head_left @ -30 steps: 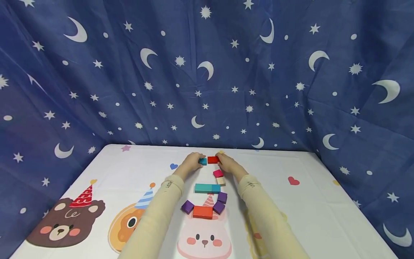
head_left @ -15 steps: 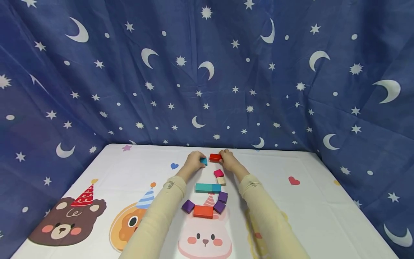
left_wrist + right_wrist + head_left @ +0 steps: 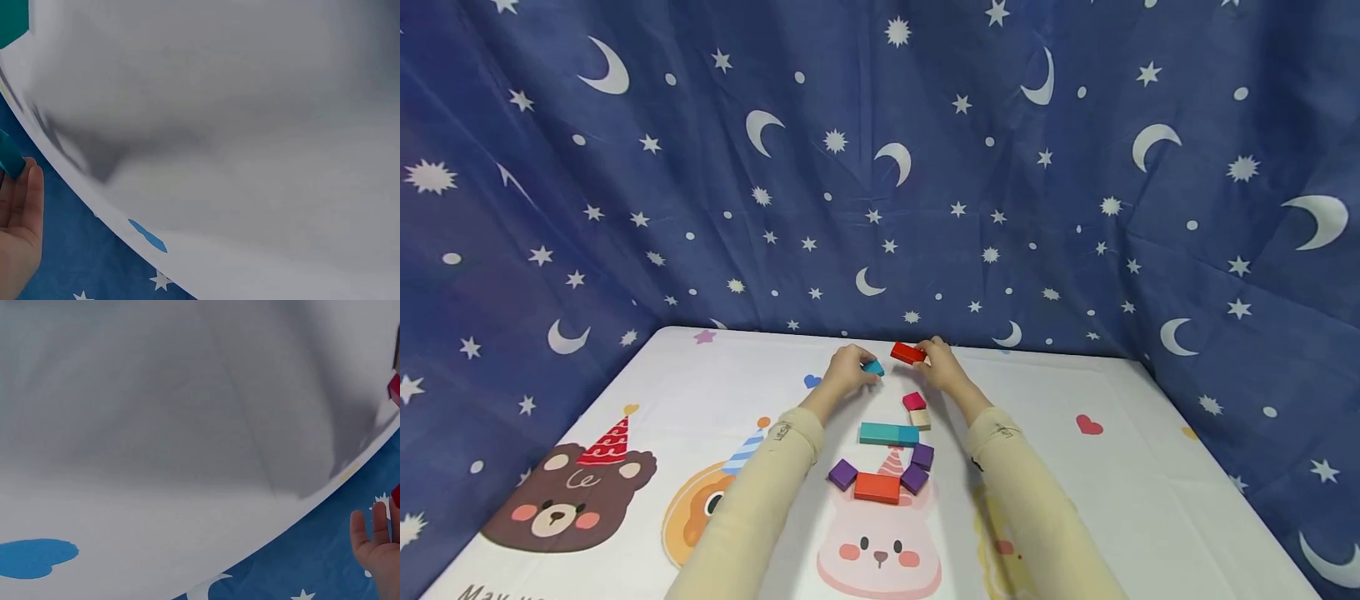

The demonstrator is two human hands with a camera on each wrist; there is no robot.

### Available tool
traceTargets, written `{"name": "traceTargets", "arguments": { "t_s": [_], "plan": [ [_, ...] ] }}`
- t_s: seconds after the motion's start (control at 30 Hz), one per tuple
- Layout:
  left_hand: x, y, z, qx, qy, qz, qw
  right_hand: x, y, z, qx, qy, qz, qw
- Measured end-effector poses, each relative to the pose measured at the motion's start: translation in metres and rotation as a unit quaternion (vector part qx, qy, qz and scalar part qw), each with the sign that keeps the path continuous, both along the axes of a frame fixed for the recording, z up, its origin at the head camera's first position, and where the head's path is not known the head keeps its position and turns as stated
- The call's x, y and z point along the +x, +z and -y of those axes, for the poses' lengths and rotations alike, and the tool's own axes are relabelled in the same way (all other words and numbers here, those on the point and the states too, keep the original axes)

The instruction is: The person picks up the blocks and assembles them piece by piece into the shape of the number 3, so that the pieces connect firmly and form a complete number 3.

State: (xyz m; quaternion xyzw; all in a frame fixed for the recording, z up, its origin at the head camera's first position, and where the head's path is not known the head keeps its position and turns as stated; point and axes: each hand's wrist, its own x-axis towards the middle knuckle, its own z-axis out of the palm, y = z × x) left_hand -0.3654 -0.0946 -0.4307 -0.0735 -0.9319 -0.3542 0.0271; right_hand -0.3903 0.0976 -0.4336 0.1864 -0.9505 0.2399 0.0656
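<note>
At the far middle of the table, my left hand (image 3: pixel 846 372) holds a small blue block (image 3: pixel 873 367) between thumb and fingers. The same hand (image 3: pixel 20 231) and block (image 3: pixel 9 155) show at the left edge of the left wrist view. My right hand (image 3: pixel 943 367) grips one end of a red rectangular block (image 3: pixel 907 353), which is tilted. In the right wrist view that hand (image 3: pixel 381 544) is cut off by the edge. Closer in lie a crimson block (image 3: pixel 913 402) and a plain wooden block (image 3: pixel 920 420), touching each other.
Nearer the front are a teal block (image 3: pixel 878 433) with a blue block (image 3: pixel 908 436) against its end, several purple cubes (image 3: pixel 842 474) and an orange-red block (image 3: pixel 877 488). The white table cover (image 3: pixel 1045 467) has printed animals. A blue star-patterned curtain (image 3: pixel 820 208) hangs behind the table.
My right hand has moved the red block away from the blue one, slightly right and back, and turned it to a slant. My left hand keeps its block nearly in place. The view has shifted slightly.
</note>
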Motion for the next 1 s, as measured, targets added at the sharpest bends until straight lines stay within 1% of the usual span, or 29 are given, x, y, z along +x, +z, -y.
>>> {"name": "traceTargets", "arguments": {
  "t_s": [0.17, 0.27, 0.4, 0.53, 0.73, 0.87, 1.0],
  "plan": [
    [0.009, 0.001, -0.002, 0.005, 0.003, 0.002, 1.0000, 0.003, 0.003, -0.003, -0.026, -0.006, 0.020, 0.9994],
    [0.014, 0.002, -0.002, 0.009, -0.002, -0.004, 1.0000, 0.005, 0.005, -0.003, -0.030, -0.007, 0.025, 0.9992],
    [0.022, 0.006, 0.001, -0.003, -0.005, -0.013, 0.9999, 0.009, 0.009, -0.003, -0.029, -0.003, 0.019, 0.9994],
    [0.030, 0.008, 0.008, -0.017, -0.005, -0.016, 0.9997, 0.014, 0.011, -0.003, -0.032, 0.013, 0.018, 0.9992],
    [0.040, 0.009, 0.023, -0.010, 0.007, -0.025, 0.9996, 0.021, 0.009, 0.001, -0.028, 0.040, 0.017, 0.9987],
    [0.050, 0.012, 0.030, -0.004, 0.001, -0.032, 0.9995, 0.025, 0.008, 0.005, -0.022, 0.046, 0.019, 0.9985],
    [0.061, 0.015, 0.036, -0.007, -0.001, -0.049, 0.9988, 0.026, 0.007, 0.011, -0.021, 0.055, 0.028, 0.9979]
  ]
}}
